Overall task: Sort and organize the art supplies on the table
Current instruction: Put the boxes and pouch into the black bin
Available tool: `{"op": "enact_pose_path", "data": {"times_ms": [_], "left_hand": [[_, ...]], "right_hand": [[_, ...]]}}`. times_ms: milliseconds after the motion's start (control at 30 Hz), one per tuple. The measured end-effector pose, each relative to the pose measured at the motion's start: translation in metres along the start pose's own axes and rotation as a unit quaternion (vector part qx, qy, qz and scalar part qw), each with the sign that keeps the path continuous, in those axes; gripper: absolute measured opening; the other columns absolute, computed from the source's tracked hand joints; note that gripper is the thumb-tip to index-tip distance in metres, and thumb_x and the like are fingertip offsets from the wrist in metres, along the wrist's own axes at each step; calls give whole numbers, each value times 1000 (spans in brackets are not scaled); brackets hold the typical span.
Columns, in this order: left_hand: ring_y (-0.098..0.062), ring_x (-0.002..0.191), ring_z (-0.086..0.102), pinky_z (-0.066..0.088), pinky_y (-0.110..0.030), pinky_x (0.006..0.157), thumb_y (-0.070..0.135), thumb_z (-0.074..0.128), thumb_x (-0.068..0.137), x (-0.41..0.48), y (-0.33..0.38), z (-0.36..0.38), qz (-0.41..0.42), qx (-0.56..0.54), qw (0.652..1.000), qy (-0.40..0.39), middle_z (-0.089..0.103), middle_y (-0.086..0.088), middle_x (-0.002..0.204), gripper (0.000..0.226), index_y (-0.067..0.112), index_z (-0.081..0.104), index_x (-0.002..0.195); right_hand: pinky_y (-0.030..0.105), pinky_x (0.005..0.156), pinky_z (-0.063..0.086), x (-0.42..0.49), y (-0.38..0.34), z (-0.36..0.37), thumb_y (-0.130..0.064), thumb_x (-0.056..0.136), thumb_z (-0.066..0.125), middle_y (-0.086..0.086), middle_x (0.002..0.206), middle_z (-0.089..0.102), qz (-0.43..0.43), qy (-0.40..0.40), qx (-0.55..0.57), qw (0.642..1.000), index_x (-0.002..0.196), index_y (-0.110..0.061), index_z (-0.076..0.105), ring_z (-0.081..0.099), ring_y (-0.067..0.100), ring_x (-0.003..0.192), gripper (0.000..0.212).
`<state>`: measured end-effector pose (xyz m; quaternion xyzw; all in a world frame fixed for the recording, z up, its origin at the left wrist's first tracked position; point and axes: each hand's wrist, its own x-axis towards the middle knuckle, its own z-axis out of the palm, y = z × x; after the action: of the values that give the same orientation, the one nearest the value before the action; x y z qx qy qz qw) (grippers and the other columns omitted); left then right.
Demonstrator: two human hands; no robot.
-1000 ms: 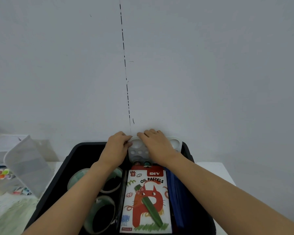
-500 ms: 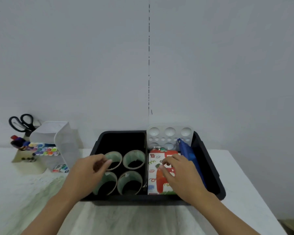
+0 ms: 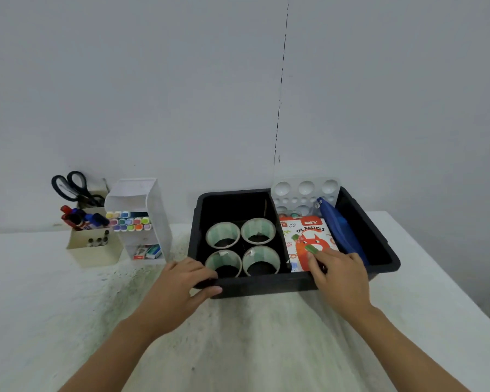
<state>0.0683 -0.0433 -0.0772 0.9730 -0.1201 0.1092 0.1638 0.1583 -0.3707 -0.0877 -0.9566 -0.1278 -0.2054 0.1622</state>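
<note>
Fingers (image 3: 203,272) of left hand (image 3: 178,290) grip bin (image 3: 266,285) rim; right hand (image 3: 341,275) touches pastel box (image 3: 303,236)

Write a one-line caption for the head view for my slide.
Left hand grips the rim of a bin holding four tape rolls, palette and blue pouch; right hand touches the pastels box.

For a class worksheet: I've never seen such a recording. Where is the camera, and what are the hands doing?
No machine: the grips are a person's bare hands, filmed by a head-worn camera looking forward and down. On the table stands a black bin holding four tape rolls, an oil pastels box, a blue pouch and a paint palette. The left hand grips the bin's front corner; the right hand rests its fingers on that box. Markers and scissors stand at left.
</note>
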Motion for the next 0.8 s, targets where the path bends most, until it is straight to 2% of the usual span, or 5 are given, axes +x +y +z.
{"op": "enact_pose_path", "data": {"times_ms": [133, 233, 367, 567, 800], "left_hand": [[7, 96, 47, 34, -24, 85, 74, 29, 90, -14, -14, -3, -13, -14, 999, 29, 54, 28, 96, 51, 43, 65, 109], [6, 96, 48, 36, -27, 85, 79, 24, 88, -22, -24, -9, -21, -17, 999, 31, 55, 28, 96, 59, 43, 66, 109], [7, 93, 51, 42, -28, 85, 83, 24, 84, -29, -38, -15, -40, -35, 998, 27, 56, 27, 94, 65, 42, 67, 111], [5, 93, 52, 50, -23, 82, 53, 57, 90, -37, -43, -27, -57, -58, 996, 34, 59, 22, 96, 33, 33, 71, 113], [2, 95, 53, 49, -23, 85, 45, 64, 91, -37, -41, -28, -79, -77, 993, 29, 61, 18, 98, 27, 31, 71, 113]], "right_hand": [[35, 88, 45, -5, -18, 4, -63, 98, 33, -10, 102, 75, -1, -57, -1, 998, 97, -26, 75, 67, 8, 96, 56], [36, 99, 43, -6, -34, 5, -63, 97, 35, -11, 112, 73, 3, -95, -10, 995, 107, -28, 73, 65, 8, 107, 53], [32, 91, 42, -8, -51, 7, -61, 99, 35, -12, 106, 73, -8, -87, -6, 996, 101, -29, 72, 64, 6, 102, 49], [29, 86, 41, -5, -71, 11, -54, 102, 41, -12, 103, 73, -25, -91, -5, 995, 102, -28, 73, 63, 7, 99, 41], [30, 87, 42, -3, -75, 9, -55, 102, 38, -11, 105, 73, -26, -104, -21, 994, 104, -30, 70, 63, 7, 97, 41]]}}
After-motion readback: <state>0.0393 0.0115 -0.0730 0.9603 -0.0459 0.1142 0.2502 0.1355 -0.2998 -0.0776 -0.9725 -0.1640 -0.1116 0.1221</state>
